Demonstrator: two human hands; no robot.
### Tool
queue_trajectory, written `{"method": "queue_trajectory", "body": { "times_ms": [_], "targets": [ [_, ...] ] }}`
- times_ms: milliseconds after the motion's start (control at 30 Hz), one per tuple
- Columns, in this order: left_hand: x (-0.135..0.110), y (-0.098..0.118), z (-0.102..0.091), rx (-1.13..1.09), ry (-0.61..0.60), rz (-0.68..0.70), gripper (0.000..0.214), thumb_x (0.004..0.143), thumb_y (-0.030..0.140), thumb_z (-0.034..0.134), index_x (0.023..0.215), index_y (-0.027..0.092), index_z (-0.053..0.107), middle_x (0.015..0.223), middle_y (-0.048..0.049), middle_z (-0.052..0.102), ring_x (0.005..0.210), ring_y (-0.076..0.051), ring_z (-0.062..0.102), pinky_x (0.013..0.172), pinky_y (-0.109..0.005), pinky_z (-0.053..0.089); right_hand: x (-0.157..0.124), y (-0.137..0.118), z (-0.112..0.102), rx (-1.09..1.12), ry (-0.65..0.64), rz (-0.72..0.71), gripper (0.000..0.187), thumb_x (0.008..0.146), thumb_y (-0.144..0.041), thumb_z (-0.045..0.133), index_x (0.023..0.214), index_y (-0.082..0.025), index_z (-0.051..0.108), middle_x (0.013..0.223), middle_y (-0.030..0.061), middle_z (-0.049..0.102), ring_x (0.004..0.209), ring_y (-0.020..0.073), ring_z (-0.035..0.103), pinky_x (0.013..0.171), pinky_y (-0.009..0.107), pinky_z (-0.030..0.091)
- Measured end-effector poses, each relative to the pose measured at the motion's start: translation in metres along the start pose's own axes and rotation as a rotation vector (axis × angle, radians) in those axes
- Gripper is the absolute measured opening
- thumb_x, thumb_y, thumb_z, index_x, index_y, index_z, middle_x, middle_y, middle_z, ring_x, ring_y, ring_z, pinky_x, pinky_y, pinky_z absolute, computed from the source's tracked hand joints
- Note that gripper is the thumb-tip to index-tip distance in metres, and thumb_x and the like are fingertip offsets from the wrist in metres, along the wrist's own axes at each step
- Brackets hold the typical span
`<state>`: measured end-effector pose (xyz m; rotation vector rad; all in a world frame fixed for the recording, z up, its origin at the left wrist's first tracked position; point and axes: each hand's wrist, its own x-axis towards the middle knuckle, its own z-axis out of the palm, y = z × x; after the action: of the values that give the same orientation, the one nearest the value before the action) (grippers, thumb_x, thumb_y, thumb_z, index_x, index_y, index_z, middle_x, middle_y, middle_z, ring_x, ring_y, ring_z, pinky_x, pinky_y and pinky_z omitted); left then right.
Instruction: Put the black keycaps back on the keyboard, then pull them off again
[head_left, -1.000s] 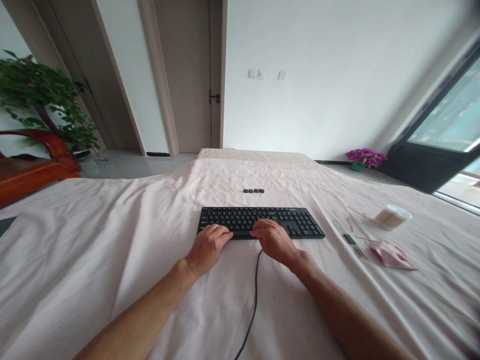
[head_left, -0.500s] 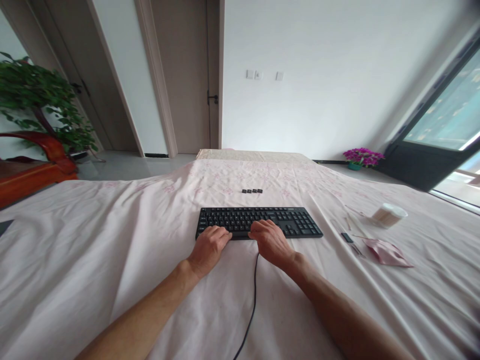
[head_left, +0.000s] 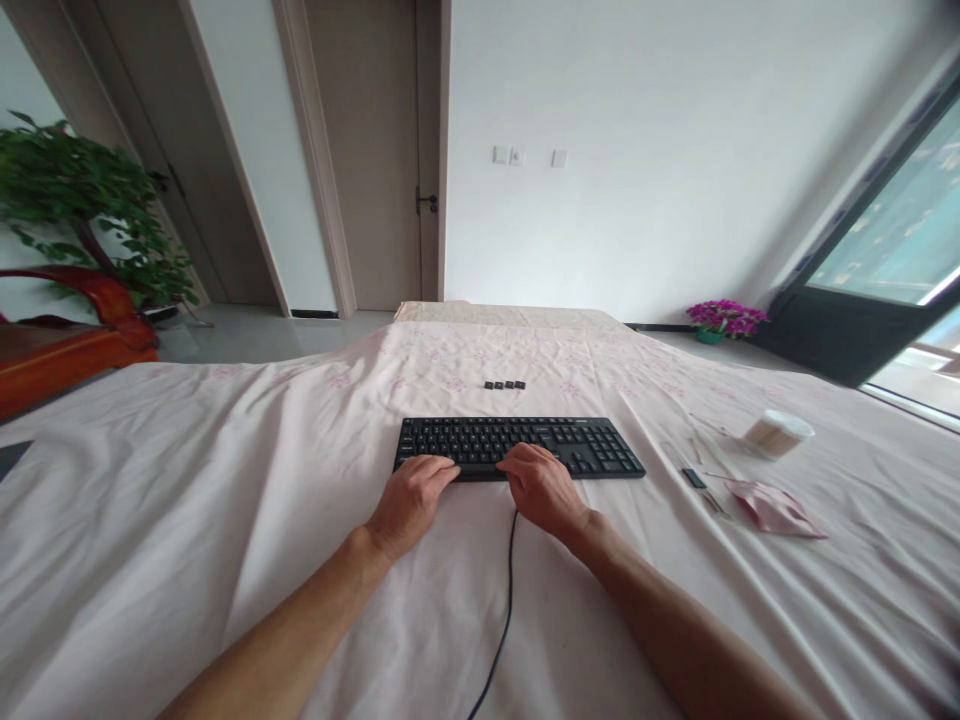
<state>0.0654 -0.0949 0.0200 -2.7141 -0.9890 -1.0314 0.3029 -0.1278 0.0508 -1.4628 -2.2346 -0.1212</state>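
Note:
A black keyboard [head_left: 600,445] lies flat on the pink cloth, its cable [head_left: 508,610] running from the front edge toward me. My left hand [head_left: 414,497] is closed at the front left part of the keyboard, thumb along the edge and fingers over the lower keys. At the front edge right of the middle, my right hand [head_left: 541,485] is also closed on it, fingers bent and pressed together. The undersides of both hands are hidden. Beyond the keyboard sit several loose black keycaps [head_left: 504,385] in a short row.
Right of the keyboard lie a small dark brush-like piece [head_left: 694,478], thin metal tweezers [head_left: 716,504], a pink cloth [head_left: 776,508] and a clear tub of cotton swabs [head_left: 778,435]. The wrinkled bedsheet-like cover [head_left: 300,560] spreads all round. A wooden chair [head_left: 82,330] stands at far left.
My left hand has shifted slightly left and down along the front edge, its fingers drawn closer together. My right hand and the keyboard stay nearly in place.

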Motion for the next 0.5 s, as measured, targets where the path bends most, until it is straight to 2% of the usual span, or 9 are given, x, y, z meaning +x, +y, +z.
{"method": "queue_trajectory", "body": {
  "times_ms": [300, 500],
  "targets": [
    [0.0003, 0.0017, -0.0019, 0.070, -0.032, 0.025, 0.027, 0.088, 0.013, 0.051, 0.109, 0.021, 0.067, 0.103, -0.0063, 0.068, 0.095, -0.019, 0.058, 0.085, -0.037, 0.044, -0.0012, 0.0046, 0.0039, -0.015, 0.006, -0.067, 0.029, 0.085, -0.008, 0.049, 0.094, -0.023, 0.072, 0.088, 0.0045, 0.064, 0.086, 0.0163, 0.055, 0.082, 0.028, 0.041],
    [0.0013, 0.0023, -0.0020, 0.088, -0.033, 0.025, 0.026, 0.090, 0.015, 0.049, 0.107, 0.022, 0.068, 0.100, -0.0061, 0.068, 0.093, -0.019, 0.058, 0.083, -0.037, 0.043, -0.0005, -0.0021, -0.0010, -0.083, -0.033, -0.077, 0.029, 0.085, -0.007, 0.049, 0.092, -0.023, 0.072, 0.087, 0.0041, 0.064, 0.086, 0.0168, 0.053, 0.081, 0.029, 0.037]
  ]
}}
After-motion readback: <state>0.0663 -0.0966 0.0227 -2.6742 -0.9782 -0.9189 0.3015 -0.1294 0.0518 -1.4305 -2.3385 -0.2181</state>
